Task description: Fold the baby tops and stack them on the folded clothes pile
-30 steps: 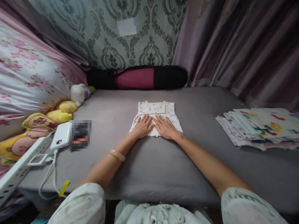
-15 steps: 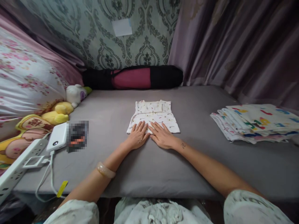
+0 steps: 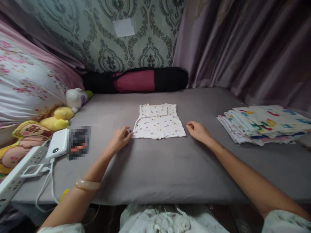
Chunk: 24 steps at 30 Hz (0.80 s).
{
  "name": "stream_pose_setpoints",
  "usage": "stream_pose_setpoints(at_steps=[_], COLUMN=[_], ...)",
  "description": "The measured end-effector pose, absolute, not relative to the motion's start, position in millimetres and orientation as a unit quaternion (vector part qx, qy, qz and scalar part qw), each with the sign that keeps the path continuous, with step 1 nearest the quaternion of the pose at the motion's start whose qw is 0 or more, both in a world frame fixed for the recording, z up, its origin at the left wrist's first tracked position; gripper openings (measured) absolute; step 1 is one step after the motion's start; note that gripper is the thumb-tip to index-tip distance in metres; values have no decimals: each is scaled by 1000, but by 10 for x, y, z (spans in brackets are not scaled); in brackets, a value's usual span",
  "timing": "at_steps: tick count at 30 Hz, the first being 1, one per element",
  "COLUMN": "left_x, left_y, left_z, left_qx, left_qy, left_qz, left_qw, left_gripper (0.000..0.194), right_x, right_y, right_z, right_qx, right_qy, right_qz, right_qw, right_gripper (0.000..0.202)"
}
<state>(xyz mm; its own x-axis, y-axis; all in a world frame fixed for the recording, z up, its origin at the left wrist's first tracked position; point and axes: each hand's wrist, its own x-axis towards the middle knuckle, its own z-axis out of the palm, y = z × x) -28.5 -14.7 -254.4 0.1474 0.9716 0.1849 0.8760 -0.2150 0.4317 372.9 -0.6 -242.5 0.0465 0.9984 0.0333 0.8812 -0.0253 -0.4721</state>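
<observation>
A small white printed garment [image 3: 159,124] lies folded on the grey bed surface [image 3: 157,171], its upper part narrower than its lower part. At its lower left corner is my left hand [image 3: 121,138], fingers curled, with the fingertips by the cloth edge. Whether the fingers pinch the corner is too small to tell. My right hand [image 3: 196,129] rests just beyond the lower right side, fingers bent together and a small gap from the cloth; nothing shows in it.
Folded cloths [image 3: 264,124] are stacked at the right. A black and red roll bag [image 3: 136,81] lies along the wall. Plush toys [image 3: 76,99], a white power bank [image 3: 57,142], a power strip [image 3: 21,171] and cables are at the left.
Both hands have left the garment's lower middle and moved apart to its two sides. Their fingers, flat and spread before, are now curled.
</observation>
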Motion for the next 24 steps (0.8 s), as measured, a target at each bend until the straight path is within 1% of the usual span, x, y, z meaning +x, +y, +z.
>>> stream_pose_setpoints(at_steps=[2, 4, 9, 12, 15, 17, 21, 24], left_x=[-246, -155, 20, 5, -58, -105, -188, -228], left_y=[-128, -105, -15, 33, 34, 5, -67, -74], left_z=[-2520, -2482, -2453, -2503, -2530, -2503, -2406, -2409], left_qx=[704, 674, 658, 659, 679, 705, 764, 811], left_qy=[660, 685, 690, 673, 624, 578, 513, 468], left_qz=[218, 212, 212, 235, 261, 271, 226, 203], left_qw=[148, 178, 215, 241, 287, 309, 320, 287], left_gripper=[36, 39, 42, 44, 48, 52, 55, 53], right_x=[3720, 3639, 3443, 3455, 3537, 3598, 3677, 3686], right_y=[14, 29, 37, 17, -28, -68, -130, -129], right_z=[-2458, -2462, -2401, -2420, -2461, -2465, -2436, -2459], right_qx=[-714, -720, -720, -699, -636, -586, -502, -481], right_qy=[-655, -647, -641, -649, -687, -727, -813, -842], right_qz=[167, 176, 204, 236, 274, 286, 239, 168], right_qw=[182, 181, 170, 187, 221, 213, 171, 176], right_gripper=[27, 28, 33, 38, 47, 51, 56, 52])
